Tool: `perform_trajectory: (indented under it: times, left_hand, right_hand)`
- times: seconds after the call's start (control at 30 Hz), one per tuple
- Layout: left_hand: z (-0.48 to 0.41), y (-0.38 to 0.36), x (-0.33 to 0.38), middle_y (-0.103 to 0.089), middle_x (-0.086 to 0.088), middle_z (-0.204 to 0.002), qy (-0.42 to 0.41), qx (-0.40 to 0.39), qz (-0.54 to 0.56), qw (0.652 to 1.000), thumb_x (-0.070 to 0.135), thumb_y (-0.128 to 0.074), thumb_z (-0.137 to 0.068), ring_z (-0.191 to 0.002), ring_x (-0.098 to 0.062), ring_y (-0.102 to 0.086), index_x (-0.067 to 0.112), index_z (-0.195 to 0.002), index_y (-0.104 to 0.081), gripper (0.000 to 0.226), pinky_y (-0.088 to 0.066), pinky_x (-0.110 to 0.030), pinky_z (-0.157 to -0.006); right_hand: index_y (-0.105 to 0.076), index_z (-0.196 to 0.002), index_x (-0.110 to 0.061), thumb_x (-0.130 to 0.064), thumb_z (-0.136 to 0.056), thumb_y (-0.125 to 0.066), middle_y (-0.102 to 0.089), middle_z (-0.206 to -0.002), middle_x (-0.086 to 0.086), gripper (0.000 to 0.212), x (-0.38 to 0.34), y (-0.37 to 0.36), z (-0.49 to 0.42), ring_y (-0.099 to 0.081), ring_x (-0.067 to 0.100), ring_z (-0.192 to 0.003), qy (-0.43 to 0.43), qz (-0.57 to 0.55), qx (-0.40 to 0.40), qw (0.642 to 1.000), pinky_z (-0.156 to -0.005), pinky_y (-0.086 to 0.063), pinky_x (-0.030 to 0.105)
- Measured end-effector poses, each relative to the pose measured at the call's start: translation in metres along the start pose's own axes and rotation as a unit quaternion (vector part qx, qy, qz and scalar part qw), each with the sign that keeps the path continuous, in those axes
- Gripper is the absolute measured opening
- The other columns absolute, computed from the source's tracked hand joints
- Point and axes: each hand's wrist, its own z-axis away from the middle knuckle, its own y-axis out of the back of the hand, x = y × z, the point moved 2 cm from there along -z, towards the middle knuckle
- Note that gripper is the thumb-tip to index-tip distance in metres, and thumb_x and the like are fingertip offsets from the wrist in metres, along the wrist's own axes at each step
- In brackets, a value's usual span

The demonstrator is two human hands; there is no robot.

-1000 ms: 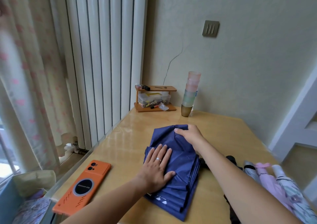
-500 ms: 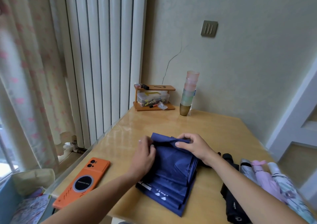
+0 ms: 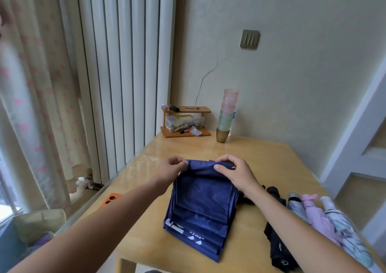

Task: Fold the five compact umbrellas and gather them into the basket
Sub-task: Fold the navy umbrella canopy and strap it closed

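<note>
On the near half of the table (image 3: 271, 160): one navy blue umbrella (image 3: 200, 206), canopy flattened in pleats, printed hem nearest; to its right, side by side, one black umbrella (image 3: 277, 243), one silver umbrella (image 3: 296, 204), one pink umbrella (image 3: 315, 212) and one white patterned umbrella (image 3: 342, 229); at left, an orange phone (image 3: 109, 200), partly hidden by a forearm. At the navy canopy's far edge, hands: left hand (image 3: 170, 169) and right hand (image 3: 234, 171) each pinch the bunched fabric between thumb and curled fingers. Farther back, by the wall: one small wooden rack (image 3: 186, 122) holding a clear box, one stack of tinted cups (image 3: 226, 116).
</note>
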Motion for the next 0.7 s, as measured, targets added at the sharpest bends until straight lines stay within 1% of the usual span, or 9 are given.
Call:
perform_trajectory:
  times: [0.1,0.17,0.23,0.33,0.43,0.5,0.57,0.63,0.7]
  left_hand:
    - [-0.003,0.002,0.001,-0.065,-0.005,-0.085,0.011,0.007,0.002,1.0,0.021,-0.066,-0.099,-0.081,-0.015,-0.059,0.01,-0.089,-0.066,0.015,-0.045,-0.021,-0.067]
    - [-0.005,0.002,0.001,-0.064,-0.005,-0.085,-0.003,0.021,-0.004,1.0,0.023,-0.064,-0.1,-0.084,-0.018,-0.058,0.011,-0.087,-0.065,0.017,-0.045,-0.024,-0.069]
    - [-0.006,0.002,0.005,-0.062,-0.004,-0.084,-0.021,0.016,-0.018,0.999,0.025,-0.064,-0.1,-0.083,-0.019,-0.056,0.011,-0.09,-0.064,0.017,-0.044,-0.025,-0.069]
    - [-0.004,0.001,0.009,-0.061,-0.003,-0.083,-0.037,-0.021,-0.049,0.998,0.024,-0.074,-0.093,-0.077,-0.016,-0.055,0.012,-0.101,-0.058,0.021,-0.044,-0.022,-0.063]
    - [-0.003,0.006,0.012,-0.067,0.0,-0.087,-0.078,-0.017,-0.109,0.991,0.018,-0.077,-0.09,-0.077,-0.013,-0.063,0.024,-0.109,-0.059,0.027,-0.048,-0.021,-0.064]
    - [-0.004,0.009,0.016,-0.068,0.005,-0.092,-0.138,-0.006,-0.224,0.965,0.022,-0.073,-0.093,-0.084,-0.011,-0.065,0.031,-0.11,-0.067,0.02,-0.047,-0.021,-0.069]
    - [-0.003,0.01,0.019,-0.062,0.008,-0.1,-0.221,0.0,-0.354,0.909,0.026,-0.071,-0.095,-0.093,-0.009,-0.059,0.029,-0.103,-0.075,0.01,-0.041,-0.021,-0.077]
    - [-0.002,0.015,0.02,-0.054,0.01,-0.106,-0.273,-0.015,-0.4,0.875,0.03,-0.072,-0.093,-0.102,-0.005,-0.049,0.028,-0.096,-0.077,0.007,-0.038,-0.02,-0.084]
    - [-0.001,0.021,0.021,-0.056,0.012,-0.107,-0.296,-0.07,-0.41,0.86,0.032,-0.071,-0.092,-0.104,-0.004,-0.049,0.029,-0.092,-0.075,0.005,-0.039,-0.023,-0.089]
  right_hand:
    - [-0.074,-0.084,-0.031,-0.035,-0.087,-0.08,-0.073,-0.087,-0.014,0.008,0.0,0.001,-0.001,-0.065,0.008,-0.085,-0.001,0.03,0.02,0.999,-0.077,-0.051,0.026]
    - [-0.074,-0.08,-0.03,-0.032,-0.088,-0.079,-0.072,-0.081,-0.015,0.01,-0.004,0.004,-0.002,-0.063,0.003,-0.077,0.014,0.046,0.05,0.998,-0.072,-0.048,0.024]
    - [-0.073,-0.08,-0.03,-0.029,-0.09,-0.077,-0.072,-0.081,-0.017,0.011,-0.008,0.005,-0.004,-0.062,0.002,-0.076,0.029,0.036,0.067,0.997,-0.071,-0.048,0.024]
    - [-0.072,-0.082,-0.03,-0.029,-0.091,-0.075,-0.071,-0.084,-0.015,0.01,-0.01,0.003,-0.004,-0.063,0.006,-0.082,0.027,0.029,0.048,0.998,-0.073,-0.048,0.025]
    - [-0.071,-0.083,-0.03,-0.031,-0.091,-0.075,-0.071,-0.087,-0.014,0.009,-0.008,0.001,-0.001,-0.063,0.009,-0.086,0.023,0.041,0.025,0.999,-0.076,-0.048,0.028]
    - [-0.071,-0.083,-0.029,-0.031,-0.09,-0.076,-0.071,-0.087,-0.013,0.009,-0.008,0.001,0.001,-0.063,0.009,-0.085,0.023,0.03,0.025,0.999,-0.075,-0.047,0.028]
    - [-0.071,-0.084,-0.028,-0.03,-0.091,-0.076,-0.071,-0.087,-0.011,0.008,-0.009,0.0,0.005,-0.063,0.01,-0.083,0.025,0.015,0.01,1.0,-0.075,-0.048,0.029]
    - [-0.071,-0.084,-0.027,-0.026,-0.091,-0.076,-0.072,-0.088,-0.008,0.008,-0.009,0.0,0.01,-0.063,0.012,-0.085,0.023,-0.002,-0.028,0.999,-0.079,-0.049,0.03]
    - [-0.072,-0.086,-0.022,-0.02,-0.091,-0.077,-0.071,-0.088,-0.005,0.007,-0.008,0.002,0.016,-0.063,0.013,-0.084,0.011,-0.026,-0.086,0.996,-0.078,-0.05,0.028]
